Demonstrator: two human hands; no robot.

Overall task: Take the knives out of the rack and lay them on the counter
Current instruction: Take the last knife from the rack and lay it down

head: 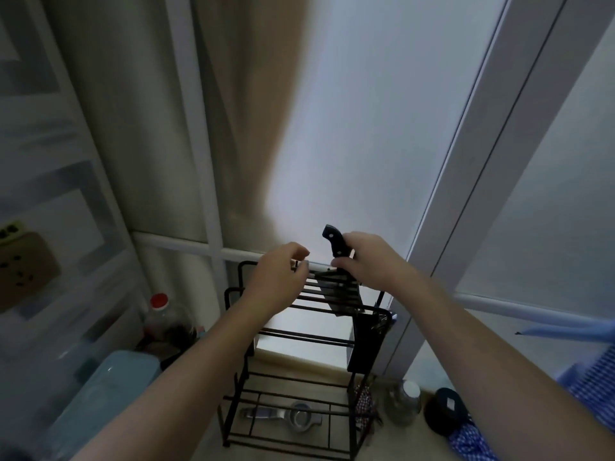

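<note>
A black wire rack (301, 337) stands on the counter against a frosted window. A cleaver-like knife (339, 294) with a black riveted handle sits in the rack's top bars, blade down and tilted. My right hand (369, 261) is closed around its handle, the handle's end sticking up above my fingers. My left hand (279, 277) rests on the rack's top left bars, fingers pinched on a bar end beside the blade. No other knife shows clearly in the rack.
A metal strainer-like utensil (286, 417) lies under the rack. A red-capped bottle (159, 314) and a blue container (109, 390) stand left. A glass jar (404, 405), a dark lidded jar (444, 410) and blue checked cloth (479, 440) lie right. A black holder (367, 341) hangs on the rack's right side.
</note>
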